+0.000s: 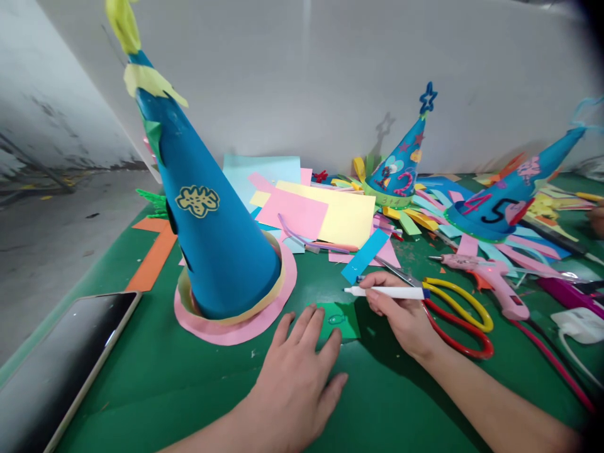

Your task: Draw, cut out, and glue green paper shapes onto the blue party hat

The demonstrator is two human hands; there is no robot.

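My left hand (302,371) lies with spread fingers on the table, its fingertips over the left edge of a small green paper piece (346,324). A little drawn shape in dark ink shows on that paper. In my right hand (401,314) is a white marker (396,292), held between thumb and fingers. Its blue tip points left, above the paper and apart from it. A blue cap seems to stick out by the fingers. Just beyond my left hand stands a tall blue paper cone hat (221,233) with a pink brim. Scissors (457,302) with red and yellow handles lie beside my right hand.
A phone (61,358) lies at the left edge. Pink and yellow paper sheets (349,207) are piled at the back. Two smaller blue cone hats (399,160) stand at the back right, near a pink glue gun (491,270) and a white charger plug (578,324).
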